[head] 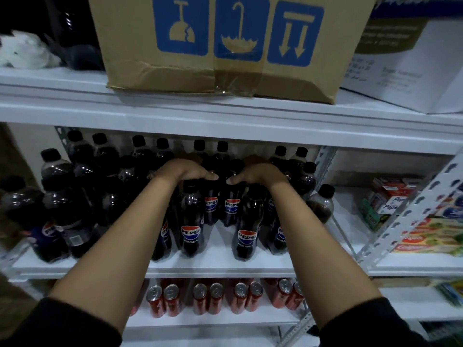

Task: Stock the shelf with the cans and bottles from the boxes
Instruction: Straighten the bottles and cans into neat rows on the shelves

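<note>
Head view: both forearms reach into the middle shelf (225, 265), among dark Pepsi bottles (191, 221) standing in loose rows.
Left hand (186, 171): draped palm-down over the bottle tops, thumb pointing inward, fingers curled over the far side; whether this grip clasps a neck or merely rests on the caps I cannot tell.
Right hand (260, 175): mirrors it, thumb towards the other thumb, fingers hidden behind the bottles; grip state likewise unclear.
Task's things: bottles fill the middle shelf; red cans (172, 299) stand in paired rows on the shelf below; a cardboard box (225, 78) sits on the top shelf, its front edge overhanging.
Leaning bottle (322, 205): tilted at the right end of the row, near a metal upright (323, 161).
Step, as I judge it: pushing or straightening the middle bottles.
Risk: a shove from both hands could knock neighbours over domino-fashion, and the leaning one looks likeliest to fall.
Second risk: the front-row bottles stand near the shelf edge; forearms drawing back could sweep one off.
</note>
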